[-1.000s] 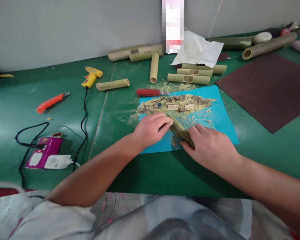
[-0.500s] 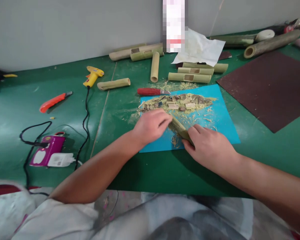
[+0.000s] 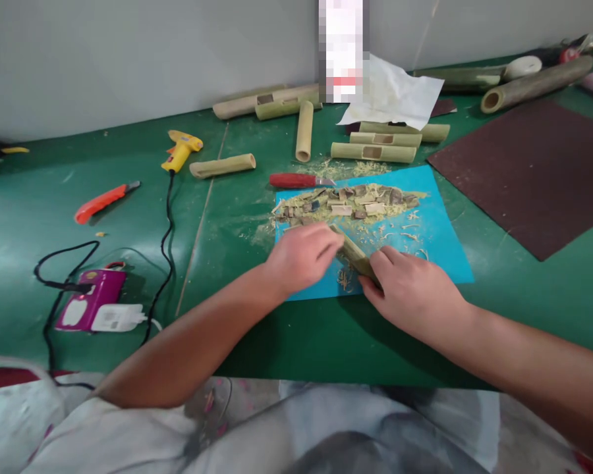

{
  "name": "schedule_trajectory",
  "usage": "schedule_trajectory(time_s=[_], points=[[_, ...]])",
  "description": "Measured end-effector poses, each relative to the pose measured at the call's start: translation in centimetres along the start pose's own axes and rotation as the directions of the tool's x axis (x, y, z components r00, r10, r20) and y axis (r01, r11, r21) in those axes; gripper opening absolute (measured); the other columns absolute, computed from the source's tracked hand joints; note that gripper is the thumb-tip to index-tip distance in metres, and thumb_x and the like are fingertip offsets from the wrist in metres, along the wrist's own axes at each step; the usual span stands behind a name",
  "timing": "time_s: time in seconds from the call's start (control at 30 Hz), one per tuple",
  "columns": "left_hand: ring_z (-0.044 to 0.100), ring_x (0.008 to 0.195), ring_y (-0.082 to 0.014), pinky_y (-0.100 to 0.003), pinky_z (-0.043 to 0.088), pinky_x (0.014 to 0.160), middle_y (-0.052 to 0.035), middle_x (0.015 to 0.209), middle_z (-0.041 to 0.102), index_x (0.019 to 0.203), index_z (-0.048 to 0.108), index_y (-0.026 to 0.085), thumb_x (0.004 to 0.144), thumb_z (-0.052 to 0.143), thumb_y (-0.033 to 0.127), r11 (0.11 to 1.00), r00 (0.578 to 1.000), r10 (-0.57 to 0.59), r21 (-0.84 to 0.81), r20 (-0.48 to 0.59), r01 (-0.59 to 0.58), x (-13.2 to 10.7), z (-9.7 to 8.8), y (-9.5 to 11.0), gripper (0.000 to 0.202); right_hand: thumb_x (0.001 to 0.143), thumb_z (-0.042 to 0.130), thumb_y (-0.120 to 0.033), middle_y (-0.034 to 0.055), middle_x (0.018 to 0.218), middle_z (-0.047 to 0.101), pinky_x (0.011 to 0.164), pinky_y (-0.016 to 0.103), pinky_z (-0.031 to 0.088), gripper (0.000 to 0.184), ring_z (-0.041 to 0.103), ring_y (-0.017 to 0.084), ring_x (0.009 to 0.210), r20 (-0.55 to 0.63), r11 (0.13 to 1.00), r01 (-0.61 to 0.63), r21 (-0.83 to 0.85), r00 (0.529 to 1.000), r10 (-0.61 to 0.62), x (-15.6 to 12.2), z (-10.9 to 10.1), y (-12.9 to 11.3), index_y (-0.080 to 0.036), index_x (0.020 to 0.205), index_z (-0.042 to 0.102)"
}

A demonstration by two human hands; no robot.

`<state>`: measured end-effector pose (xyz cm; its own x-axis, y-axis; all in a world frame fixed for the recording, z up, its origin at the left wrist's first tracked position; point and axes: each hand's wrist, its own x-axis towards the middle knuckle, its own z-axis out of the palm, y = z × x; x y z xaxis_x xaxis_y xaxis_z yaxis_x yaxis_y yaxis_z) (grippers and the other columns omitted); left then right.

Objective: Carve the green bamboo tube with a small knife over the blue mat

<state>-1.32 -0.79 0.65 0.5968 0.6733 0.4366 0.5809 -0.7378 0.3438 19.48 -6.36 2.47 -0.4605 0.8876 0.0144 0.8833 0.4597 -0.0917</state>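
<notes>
Since half a second ago the left hand (image 3: 304,257) has slid slightly along the bamboo piece (image 3: 354,253) toward the right hand (image 3: 415,283), which has hardly shifted. From where I stand, the bamboo piece lies slantwise between the two hands, over the near half of the blue sheet (image 3: 447,247), its far end just short of the heap of shavings and chips (image 3: 360,205). The right hand is wrapped firmly about the near end, thumb underneath. The left hand has its fingers curled and thumb drawn in by the far end; what is pinched in there, the bamboo's edge or something small, I can't tell. What I'd worry about first is those left fingertips: the bamboo could well have a raw edge or a splinter, and a hard stroke might drive it into the skin. If the right hand's grip slackened, the piece could roll or twist, since it is round, and the left hand would skid off. The sheet looks loose on the green table (image 3: 271,342), so a strong push might slide it, loose bits and all. The red-handled knife (image 3: 292,180) rests just beyond, its bare blade near the left hand, so a careless reach could meet the edge.
</notes>
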Motion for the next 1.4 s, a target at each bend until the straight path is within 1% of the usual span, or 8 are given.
schedule_trajectory(time_s=[0.3, 0.43, 0.53, 0.77, 0.9, 1.0, 1.1, 1.4], points=[[0.065, 0.07, -0.013, -0.023, 0.05, 0.066, -0.0036, 0.077, 0.07, 0.089, 0.07, 0.016, 0.101, 0.05, 0.023, 0.999, 0.999, 0.046, -0.01, 0.005, -0.046, -0.18, 0.22, -0.24, 0.025, 0.093, 0.051, -0.027, 0.0075, 0.077, 0.063, 0.053, 0.03, 0.02, 0.019, 0.049, 0.015, 0.059, 0.053, 1.0, -0.024, 0.013, 0.998, 0.023, 0.02, -0.21, -0.07, -0.015, 0.082, 0.062], [0.066, 0.071, -0.0132, -0.024, 0.051, 0.067, -0.0036, 0.077, 0.07, 0.087, 0.07, 0.016, 0.101, 0.052, 0.024, 1.0, 0.999, -0.018, 0.001, -0.05, 0.018, -0.17, 0.22, -0.37, 0.024, 0.094, 0.05, -0.028, 0.0078, 0.079, 0.064, 0.053, 0.03, 0.019, 0.02, 0.05, 0.016, 0.06, 0.054, 0.999, -0.037, 0.022, 0.998, 0.036, -0.09, -0.3, -0.08, -0.015, 0.084, 0.063], [0.064, 0.069, -0.0129, -0.023, 0.05, 0.065, -0.0032, 0.075, 0.069, 0.088, 0.071, 0.016, 0.101, 0.051, 0.025, 0.999, 0.999, 0.029, -0.015, 0.023, -0.029, -0.21, 0.15, -0.37, 0.026, 0.093, 0.051, -0.027, 0.0078, 0.078, 0.064, 0.053, 0.03, 0.019, 0.02, 0.051, 0.016, 0.061, 0.074, 0.999, -0.039, 0.025, 0.997, 0.038, -0.09, -0.36, -0.07, -0.015, 0.084, 0.063], [0.063, 0.067, -0.0123, -0.023, 0.049, 0.064, -0.0025, 0.074, 0.068, 0.086, 0.07, 0.016, 0.101, 0.051, 0.026, 1.0, 0.999, 0.017, -0.025, 0.04, -0.016, -0.26, 0.08, -0.2, 0.026, 0.093, 0.052, -0.027, 0.0077, 0.078, 0.064, 0.053, 0.03, 0.018, 0.019, 0.05, 0.015, 0.06, 0.08, 0.999, -0.046, 0.027, 0.996, 0.044, 0.03, -0.47, -0.16, -0.015, 0.084, 0.062], [0.064, 0.069, -0.0123, -0.022, 0.049, 0.066, -0.0028, 0.074, 0.068, 0.084, 0.069, 0.015, 0.101, 0.053, 0.025, 1.0, 0.999, -0.023, -0.015, -0.034, 0.022, -0.23, 0.14, -0.22, 0.025, 0.093, 0.052, -0.028, 0.0079, 0.079, 0.064, 0.053, 0.03, 0.017, 0.019, 0.048, 0.015, 0.059, 0.069, 0.999, -0.046, 0.019, 0.997, 0.045, 0.06, -0.39, -0.13, -0.015, 0.083, 0.062], [0.063, 0.066, -0.0121, -0.022, 0.048, 0.063, -0.0021, 0.072, 0.066, 0.085, 0.07, 0.016, 0.102, 0.05, 0.026, 0.999, 0.999, 0.027, -0.018, 0.039, -0.027, -0.16, 0.16, -0.17, 0.028, 0.092, 0.052, -0.027, 0.0071, 0.077, 0.063, 0.053, 0.03, 0.016, 0.018, 0.047, 0.014, 0.058, 0.06, 0.999, -0.043, 0.017, 0.997, 0.042, 0.01, -0.24, -0.06, -0.015, 0.082, 0.062], [0.063, 0.069, -0.0126, -0.023, 0.049, 0.066, -0.0026, 0.073, 0.066, 0.083, 0.069, 0.015, 0.101, 0.052, 0.024, 1.0, 0.999, -0.029, -0.005, -0.018, 0.029, -0.11, 0.17, -0.12, 0.026, 0.092, 0.051, -0.029, 0.0072, 0.078, 0.064, 0.053, 0.031, 0.016, 0.019, 0.047, 0.014, 0.058, 0.045, 0.999, -0.049, 0.009, 0.998, 0.049, -0.04, -0.22, -0.03, -0.015, 0.083, 0.062], [0.063, 0.069, -0.0132, -0.024, 0.047, 0.064, -0.0029, 0.074, 0.066, 0.087, 0.07, 0.016, 0.103, 0.047, 0.027, 1.0, 0.999, 0.008, 0.015, 0.045, -0.009, -0.21, 0.3, -0.06, 0.03, 0.092, 0.053, -0.028, 0.008, 0.079, 0.065, 0.053, 0.031, 0.016, 0.019, 0.05, 0.015, 0.06, 0.078, 0.998, -0.056, -0.001, 0.995, 0.056, 0.07, -0.51, -0.09, -0.015, 0.084, 0.063]])
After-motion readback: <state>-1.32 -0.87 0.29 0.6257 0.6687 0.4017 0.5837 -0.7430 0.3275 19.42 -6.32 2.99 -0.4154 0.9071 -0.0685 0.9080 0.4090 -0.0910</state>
